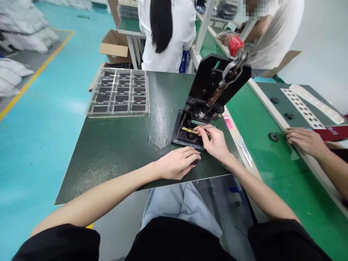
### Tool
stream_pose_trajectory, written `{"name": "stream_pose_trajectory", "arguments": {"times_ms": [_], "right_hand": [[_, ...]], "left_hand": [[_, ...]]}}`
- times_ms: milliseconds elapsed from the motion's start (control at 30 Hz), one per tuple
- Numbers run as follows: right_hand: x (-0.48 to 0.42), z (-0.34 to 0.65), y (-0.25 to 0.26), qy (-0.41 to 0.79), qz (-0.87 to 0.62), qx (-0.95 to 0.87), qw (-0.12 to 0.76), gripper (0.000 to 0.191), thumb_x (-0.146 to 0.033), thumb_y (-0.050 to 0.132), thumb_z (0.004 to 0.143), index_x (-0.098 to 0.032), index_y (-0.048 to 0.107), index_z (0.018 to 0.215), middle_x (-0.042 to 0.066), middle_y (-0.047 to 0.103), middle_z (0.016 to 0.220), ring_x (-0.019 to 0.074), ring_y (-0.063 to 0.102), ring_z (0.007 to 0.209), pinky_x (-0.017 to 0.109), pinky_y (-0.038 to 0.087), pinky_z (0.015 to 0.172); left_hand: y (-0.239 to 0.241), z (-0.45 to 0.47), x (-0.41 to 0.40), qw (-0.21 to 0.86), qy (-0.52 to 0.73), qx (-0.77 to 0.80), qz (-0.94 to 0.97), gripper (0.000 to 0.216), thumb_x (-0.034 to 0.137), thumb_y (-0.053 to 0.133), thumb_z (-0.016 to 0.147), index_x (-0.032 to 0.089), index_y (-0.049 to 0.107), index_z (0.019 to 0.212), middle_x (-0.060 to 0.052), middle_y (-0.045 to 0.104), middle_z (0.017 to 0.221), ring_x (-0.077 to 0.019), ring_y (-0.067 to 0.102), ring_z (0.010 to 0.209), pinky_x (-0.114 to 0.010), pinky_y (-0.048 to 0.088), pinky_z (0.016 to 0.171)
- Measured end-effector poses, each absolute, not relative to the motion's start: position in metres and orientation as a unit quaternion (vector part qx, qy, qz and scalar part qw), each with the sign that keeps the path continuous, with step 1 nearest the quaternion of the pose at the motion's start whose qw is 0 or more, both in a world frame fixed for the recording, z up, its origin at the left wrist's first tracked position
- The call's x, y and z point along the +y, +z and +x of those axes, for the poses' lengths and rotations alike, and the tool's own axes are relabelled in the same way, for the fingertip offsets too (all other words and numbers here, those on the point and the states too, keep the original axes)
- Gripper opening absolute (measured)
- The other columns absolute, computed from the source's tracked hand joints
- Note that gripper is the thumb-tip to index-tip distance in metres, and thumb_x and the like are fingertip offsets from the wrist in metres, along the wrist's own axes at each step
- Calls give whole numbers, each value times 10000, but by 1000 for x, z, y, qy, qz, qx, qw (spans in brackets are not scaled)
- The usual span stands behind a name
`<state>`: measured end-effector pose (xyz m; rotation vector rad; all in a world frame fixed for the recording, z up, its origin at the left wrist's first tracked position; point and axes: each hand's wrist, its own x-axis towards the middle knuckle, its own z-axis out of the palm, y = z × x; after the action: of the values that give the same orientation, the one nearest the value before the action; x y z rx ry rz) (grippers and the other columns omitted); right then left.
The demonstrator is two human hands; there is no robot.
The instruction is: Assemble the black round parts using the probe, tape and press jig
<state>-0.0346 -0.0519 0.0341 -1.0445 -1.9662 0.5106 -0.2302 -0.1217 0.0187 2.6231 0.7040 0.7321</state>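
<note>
My left hand (178,162) rests on the dark green mat (114,145), fingers curled over a small black round part (195,162) near the front edge. My right hand (214,139) pinches thin metal tweezers (208,127) whose tip reaches a yellow strip (188,129) lying on the base of a black hand press (210,90). A black round part (191,136) sits in the press base below the strip. The press lever with its red knob (235,44) stands raised.
A clear tray (119,92) of several black parts sits at the mat's far left. Spare tweezers (244,150) and a pink tag (227,121) lie right of the press. Another person's hand (306,139) rests on the green bench, near black discs (273,136). Two people stand behind.
</note>
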Motion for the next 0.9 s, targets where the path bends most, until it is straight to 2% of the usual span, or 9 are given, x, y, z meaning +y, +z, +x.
{"name": "stream_pose_trajectory", "arguments": {"times_ms": [100, 233, 300, 367, 467, 533, 700, 800, 900], "right_hand": [[-53, -36, 33, 165, -420, -795, 404, 323, -405, 550, 1032, -192, 754, 903, 110, 796, 974, 194, 725, 754, 315, 590, 659], [-52, -38, 34, 132, -421, -805, 396, 282, -349, 582, 1016, -194, 755, 856, 104, 809, 975, 167, 665, 636, 310, 554, 619], [-51, -38, 35, 126, -424, -805, 395, 258, -339, 608, 1003, -195, 755, 847, 94, 810, 954, 157, 630, 587, 312, 542, 609], [-51, -37, 36, 124, -430, -805, 390, 240, -333, 624, 994, -199, 754, 844, 83, 808, 927, 155, 618, 576, 315, 541, 612], [-50, -38, 36, 133, -434, -804, 384, 222, -317, 630, 989, -199, 749, 842, 78, 804, 913, 162, 636, 612, 321, 552, 640], [-51, -38, 36, 138, -431, -804, 387, 214, -296, 630, 989, -196, 749, 843, 80, 804, 923, 162, 640, 625, 320, 556, 652], [-51, -38, 34, 141, -424, -803, 394, 187, -250, 638, 982, -188, 750, 844, 75, 797, 912, 164, 663, 664, 309, 568, 673], [-49, -40, 31, 156, -406, -802, 408, 198, -252, 630, 990, -187, 730, 832, 78, 791, 907, 169, 686, 702, 302, 573, 674], [-48, -39, 29, 192, -390, -772, 463, 192, -289, 615, 1007, -193, 694, 861, 57, 756, 844, 163, 695, 695, 284, 568, 638]], "left_hand": [[20, -231, -123, 114, 252, 287, 917, 291, 330, 524, 1034, 129, 598, 1231, -143, 702, 1251, -261, 678, 1143, -402, 561, 994], [20, -226, -130, 64, 238, 374, 894, 472, 553, 587, 999, 128, 591, 1205, -117, 723, 1094, -281, 693, 1017, -396, 559, 868], [19, -225, -132, 76, 234, 402, 882, 444, 525, 628, 986, 133, 585, 1192, -109, 718, 1041, -281, 687, 1014, -393, 560, 866], [19, -225, -132, 126, 243, 399, 875, 349, 410, 660, 984, 146, 574, 1194, -104, 712, 1054, -276, 680, 1050, -390, 567, 894], [21, -228, -127, 254, 275, 338, 863, 326, 202, 652, 948, 173, 540, 1253, -102, 698, 1200, -241, 669, 1147, -360, 570, 977], [21, -230, -125, 307, 291, 316, 849, 391, 150, 646, 917, 188, 524, 1286, -96, 687, 1267, -225, 675, 1163, -351, 568, 1002], [16, -223, -128, 246, 302, 381, 839, 453, 402, 759, 897, 187, 544, 1233, -93, 717, 1151, -270, 712, 1037, -415, 596, 904], [12, -219, -131, 215, 309, 394, 839, 482, 430, 783, 882, 191, 542, 1224, -96, 714, 1156, -271, 708, 1070, -411, 598, 915], [12, -220, -133, 194, 319, 402, 836, 476, 436, 804, 866, 188, 552, 1185, -95, 713, 1132, -272, 707, 1076, -407, 602, 919]]}}
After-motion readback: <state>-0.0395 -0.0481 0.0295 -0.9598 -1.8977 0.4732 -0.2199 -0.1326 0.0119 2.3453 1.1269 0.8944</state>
